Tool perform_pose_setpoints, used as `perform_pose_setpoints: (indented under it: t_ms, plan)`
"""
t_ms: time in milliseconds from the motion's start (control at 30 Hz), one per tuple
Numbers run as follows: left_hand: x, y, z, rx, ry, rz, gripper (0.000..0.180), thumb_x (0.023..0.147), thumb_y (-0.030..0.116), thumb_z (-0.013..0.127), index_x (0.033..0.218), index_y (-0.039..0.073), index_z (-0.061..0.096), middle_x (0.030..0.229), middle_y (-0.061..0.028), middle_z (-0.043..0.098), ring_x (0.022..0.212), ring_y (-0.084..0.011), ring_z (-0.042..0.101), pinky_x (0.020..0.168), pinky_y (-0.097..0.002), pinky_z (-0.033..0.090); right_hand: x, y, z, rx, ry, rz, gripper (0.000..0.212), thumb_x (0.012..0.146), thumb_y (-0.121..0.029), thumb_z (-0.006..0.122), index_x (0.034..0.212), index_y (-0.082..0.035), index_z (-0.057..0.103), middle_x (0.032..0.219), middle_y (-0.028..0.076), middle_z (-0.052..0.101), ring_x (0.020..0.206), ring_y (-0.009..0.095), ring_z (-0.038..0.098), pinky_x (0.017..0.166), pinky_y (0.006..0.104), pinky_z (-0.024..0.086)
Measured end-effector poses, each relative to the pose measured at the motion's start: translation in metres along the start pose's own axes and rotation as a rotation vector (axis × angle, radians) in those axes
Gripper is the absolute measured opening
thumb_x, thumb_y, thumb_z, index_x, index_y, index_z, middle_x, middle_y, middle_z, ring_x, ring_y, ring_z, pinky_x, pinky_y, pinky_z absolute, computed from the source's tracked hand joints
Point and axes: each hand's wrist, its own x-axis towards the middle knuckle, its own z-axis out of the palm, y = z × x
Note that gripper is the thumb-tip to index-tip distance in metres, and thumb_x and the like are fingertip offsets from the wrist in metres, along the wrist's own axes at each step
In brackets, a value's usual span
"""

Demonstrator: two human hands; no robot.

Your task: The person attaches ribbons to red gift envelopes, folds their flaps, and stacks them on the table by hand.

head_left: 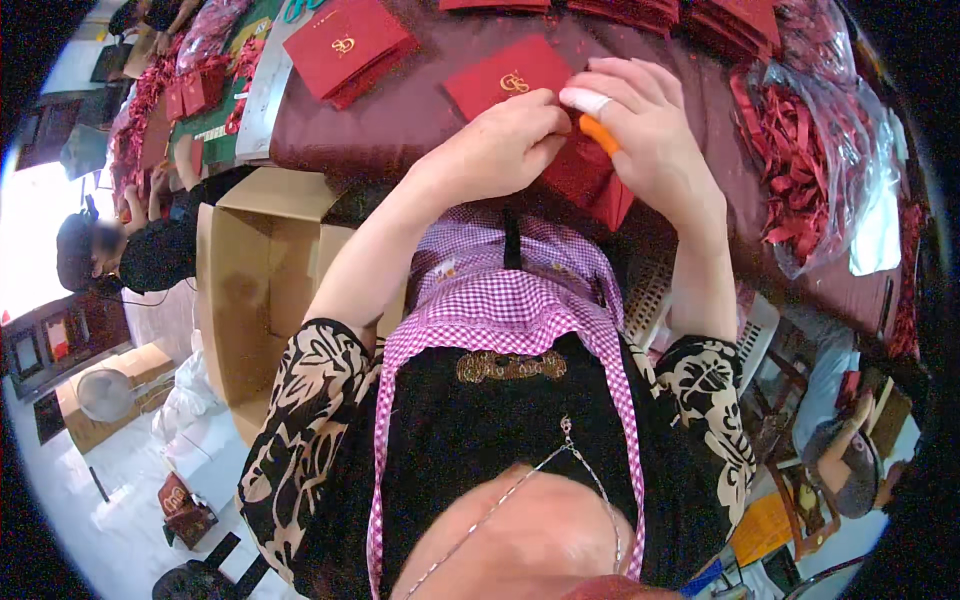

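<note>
Both of my hands meet over a red paper bag point(508, 78) with a gold emblem, on the cloth-covered table. My left hand point(495, 145) is closed, thumb and fingers pressed together at the bag's near side; what they pinch is hidden. Curled fingers of my right hand point(655, 140) hold an orange-handled tool point(598, 133), whose working end I cannot see. White tape wraps one of the right fingers. Below the hands, a red folded piece point(588, 180) hangs over the table edge. Another red bag point(350, 45) lies flat to the left.
Stacks of red bags point(735, 25) line the far side. At the right lies a clear plastic bag point(860, 150) of red ribbon strips point(800, 170). An open cardboard box point(265, 270) stands left, below the table point(400, 120). Another person point(155, 250) works farther left.
</note>
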Motion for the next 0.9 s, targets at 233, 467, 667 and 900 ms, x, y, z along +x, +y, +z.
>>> perform_pose_setpoints:
  t_ms: [233,467,667,900]
  plan:
    - [-0.008,-0.005,-0.006,-0.193,-0.153,-0.108,0.014,0.081,0.008,0.054,0.089,-0.004,0.057,0.084,-0.0163,0.056,0.080,-0.0291,0.058,0.075,-0.0347,0.046,-0.001,0.009,-0.003,0.159,-0.196,-0.057,0.008,0.077,-0.006,0.060,0.085,-0.007,0.059,0.088,0.003,0.059,0.103,0.021,0.055,0.103,0.0416,0.027]
    - [-0.021,-0.031,-0.005,-0.682,-0.109,-0.274,0.014,0.088,0.012,0.051,0.087,0.002,0.060,0.079,0.0001,0.059,0.072,-0.0089,0.054,0.063,-0.0231,0.043,-0.008,0.007,-0.003,0.354,-0.249,-0.073,0.007,0.076,-0.004,0.060,0.082,-0.007,0.057,0.083,0.004,0.057,0.093,0.022,0.056,0.105,0.0433,0.026]
    - [-0.032,-0.062,-0.033,-1.125,0.235,-0.533,0.019,0.087,0.015,0.051,0.084,-0.001,0.061,0.074,-0.0048,0.058,0.065,-0.0152,0.053,0.061,-0.0278,0.045,-0.014,0.011,-0.016,0.397,-0.219,0.022,0.004,0.079,-0.005,0.059,0.082,-0.007,0.057,0.083,0.004,0.057,0.092,0.021,0.056,0.105,0.0433,0.026]
    - [-0.045,-0.076,-0.027,-1.345,0.309,-0.689,0.017,0.087,0.010,0.048,0.091,-0.002,0.059,0.079,-0.0063,0.058,0.068,-0.0148,0.052,0.062,-0.0313,0.048,-0.019,0.012,-0.004,0.317,-0.131,0.108,0.003,0.081,-0.007,0.058,0.084,-0.006,0.058,0.086,0.006,0.059,0.094,0.023,0.056,0.104,0.0432,0.029]
